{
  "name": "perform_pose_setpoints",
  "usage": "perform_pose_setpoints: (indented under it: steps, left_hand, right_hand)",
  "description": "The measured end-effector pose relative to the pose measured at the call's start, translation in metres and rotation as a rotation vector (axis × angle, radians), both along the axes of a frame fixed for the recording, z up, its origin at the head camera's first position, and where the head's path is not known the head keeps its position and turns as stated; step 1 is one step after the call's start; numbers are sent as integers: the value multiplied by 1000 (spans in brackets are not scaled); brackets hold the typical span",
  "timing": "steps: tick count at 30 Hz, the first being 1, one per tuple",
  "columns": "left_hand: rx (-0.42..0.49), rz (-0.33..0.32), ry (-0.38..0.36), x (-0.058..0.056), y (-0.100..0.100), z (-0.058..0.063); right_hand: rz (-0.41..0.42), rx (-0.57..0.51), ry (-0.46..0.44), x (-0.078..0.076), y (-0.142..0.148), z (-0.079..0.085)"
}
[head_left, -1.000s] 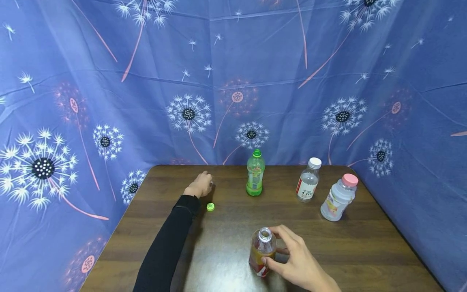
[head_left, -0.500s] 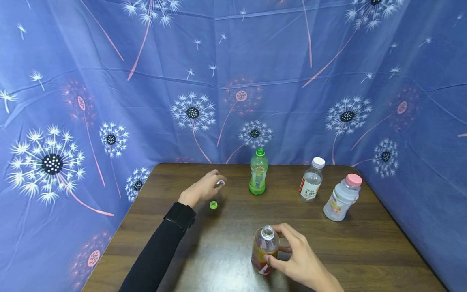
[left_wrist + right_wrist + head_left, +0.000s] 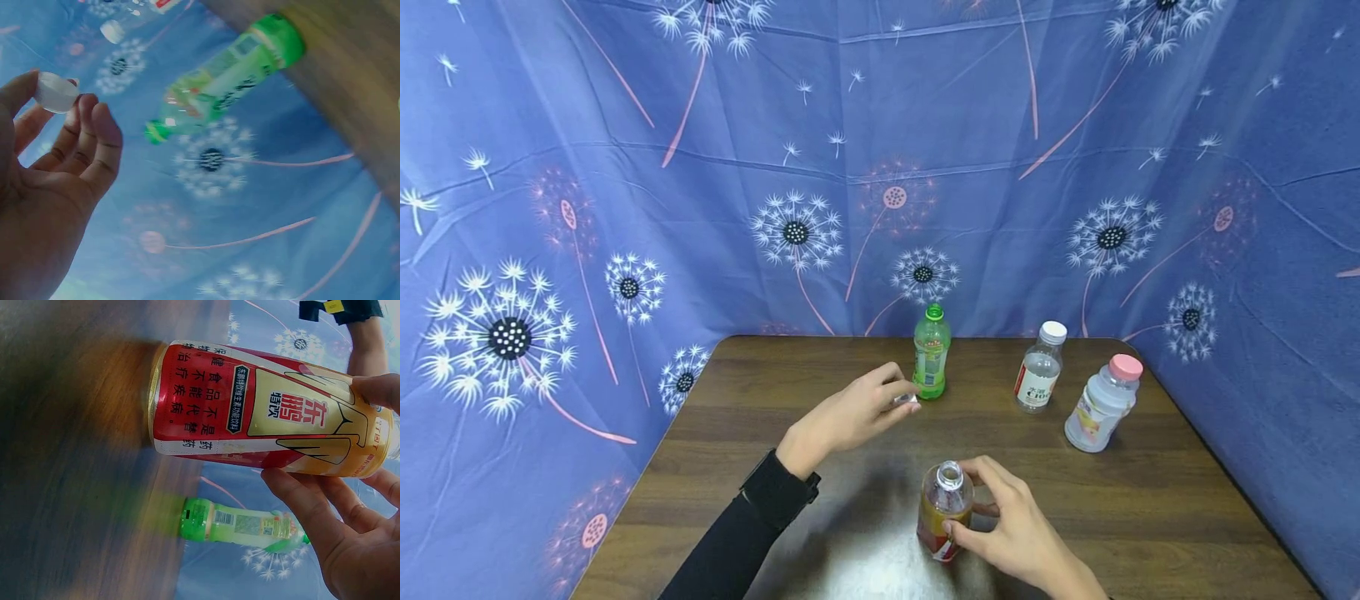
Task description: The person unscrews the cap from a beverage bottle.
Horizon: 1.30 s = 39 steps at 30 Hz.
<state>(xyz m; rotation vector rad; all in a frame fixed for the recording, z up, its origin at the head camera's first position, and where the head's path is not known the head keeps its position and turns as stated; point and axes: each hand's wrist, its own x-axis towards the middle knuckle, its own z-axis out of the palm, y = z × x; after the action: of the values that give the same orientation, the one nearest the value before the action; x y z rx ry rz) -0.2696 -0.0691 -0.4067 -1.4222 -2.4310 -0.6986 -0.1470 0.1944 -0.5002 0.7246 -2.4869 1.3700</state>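
Above the table (image 3: pixel 1150 525), the left hand (image 3: pixel 850 414) pinches a white cap (image 3: pixel 56 94), beyond and left of the upright, uncapped red-and-gold bottle (image 3: pixel 940 518) the right hand (image 3: pixel 1017 529) grips.

1. The left hand (image 3: pixel 56 181) is at 9 o'clock, palm showing, and its fingers (image 3: pixel 107 131) pinch a small, round white cap (image 3: pixel 55 94) near 10 o'clock.
2. A green bottle (image 3: pixel 215 87) is at 1 o'clock. It looks slanted here, with its neck pointing to 8 o'clock.
3. A clear bottle (image 3: pixel 140 20) with a white top peeks in at 11 o'clock.
4. The brown surface (image 3: pixel 356 69) is at 2 o'clock.
5. Blue cloth (image 3: pixel 287 206) with puffy flowers fills the middle, down to 6 o'clock.
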Motion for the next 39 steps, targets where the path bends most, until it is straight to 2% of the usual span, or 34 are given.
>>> perform_pose_setpoints:
  steps: [6, 10, 14, 20, 26, 32, 39]
  left_hand:
    - [28, -122, 223, 24, 18, 9]
    - [30, -173, 303, 38, 26, 15]
    - [-3, -194, 269, 50, 30, 17]
    - [-120, -199, 217, 59, 35, 14]
    - [-221, -180, 191, 63, 38, 8]
    - [-229, -179, 163, 65, 38, 4]
    - [-265, -190, 111, 66, 34, 6]
  right_hand:
    - [-7, 0, -7, 0, 0, -1]
    - [-4, -4, 2, -1, -1, -1]
    - [-3, -10, 19, -1, -1, -2]
    - [-13, -17, -2, 1, 0, -3]
    - [-33, -17, -7, 2, 2, -5]
    - [-18, -18, -2, 1, 2, -4]
    - [-21, -14, -58, 1, 1, -4]
